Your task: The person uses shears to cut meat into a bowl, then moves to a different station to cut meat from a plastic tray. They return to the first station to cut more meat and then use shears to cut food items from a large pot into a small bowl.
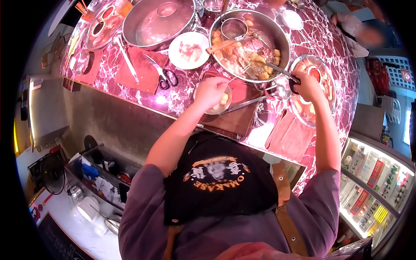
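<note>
My left hand (pixel 212 92) is closed around a thin fork-like utensil (pixel 237 77), its tip over the near rim of a big steel pot (pixel 284 37). My right hand (pixel 308 85) grips black-handled scissors (pixel 284 72), with the blades reaching into the pot. Inside are yellowish chunks (pixel 263 75) and pinkish, meat-like pieces in broth. A wooden-handled strainer (pixel 234 28) also sits in it. Directly below my left hand, a small bowl (pixel 212 112) holds pale yellow pieces and is partly covered by the hand.
On the marbled table, a white plate (pixel 173 57) with meat, another pot (pixel 126 31) and a second pair of scissors (pixel 163 74) lie to the left. Tongs (pixel 245 104) rest near the bowl. A round platter (pixel 298 113) stands right. Another person (pixel 353 27) is at upper right.
</note>
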`<move>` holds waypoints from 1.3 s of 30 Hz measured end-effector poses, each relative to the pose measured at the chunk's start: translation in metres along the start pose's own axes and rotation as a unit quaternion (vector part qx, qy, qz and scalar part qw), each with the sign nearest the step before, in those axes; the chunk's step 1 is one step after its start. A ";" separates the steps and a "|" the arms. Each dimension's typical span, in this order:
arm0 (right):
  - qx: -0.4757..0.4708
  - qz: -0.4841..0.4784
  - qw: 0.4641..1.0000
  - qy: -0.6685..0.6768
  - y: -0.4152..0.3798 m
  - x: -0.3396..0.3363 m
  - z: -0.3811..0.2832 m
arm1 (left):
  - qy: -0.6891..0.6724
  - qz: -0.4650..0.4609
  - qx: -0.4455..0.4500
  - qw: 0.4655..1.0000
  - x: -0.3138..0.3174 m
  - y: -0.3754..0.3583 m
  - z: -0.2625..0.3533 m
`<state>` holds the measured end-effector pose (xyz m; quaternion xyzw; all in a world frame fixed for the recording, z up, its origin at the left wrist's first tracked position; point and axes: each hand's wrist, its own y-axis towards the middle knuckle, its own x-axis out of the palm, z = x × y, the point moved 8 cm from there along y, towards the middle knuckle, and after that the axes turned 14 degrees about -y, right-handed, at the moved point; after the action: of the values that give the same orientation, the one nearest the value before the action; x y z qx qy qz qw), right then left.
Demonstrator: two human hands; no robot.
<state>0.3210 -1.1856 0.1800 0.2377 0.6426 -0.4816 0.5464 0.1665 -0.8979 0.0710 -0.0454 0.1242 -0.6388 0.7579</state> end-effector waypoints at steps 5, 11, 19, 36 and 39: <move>-0.014 0.040 0.996 0.081 -0.029 0.005 -0.014 | 0.067 0.018 0.032 0.997 0.027 0.028 0.000; 0.007 -0.026 0.999 0.027 -0.039 -0.027 -0.017 | 0.003 0.058 0.032 0.998 0.031 0.023 -0.026; -0.011 -0.185 0.973 -0.138 0.089 0.055 0.007 | -0.119 0.030 0.005 0.992 0.024 0.012 -0.048; -0.118 -0.078 0.990 0.018 -0.049 -0.001 -0.118 | 0.009 -0.019 -0.077 0.997 -0.098 -0.092 -0.063; -0.121 -0.074 0.987 -0.076 -0.048 0.031 -0.178 | 0.054 -0.013 -0.099 0.994 -0.096 -0.102 -0.091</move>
<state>0.1877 -1.0561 0.1574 0.0845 0.6687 -0.4565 0.5807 0.0318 -0.8141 0.0191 -0.0874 0.2269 -0.6345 0.7337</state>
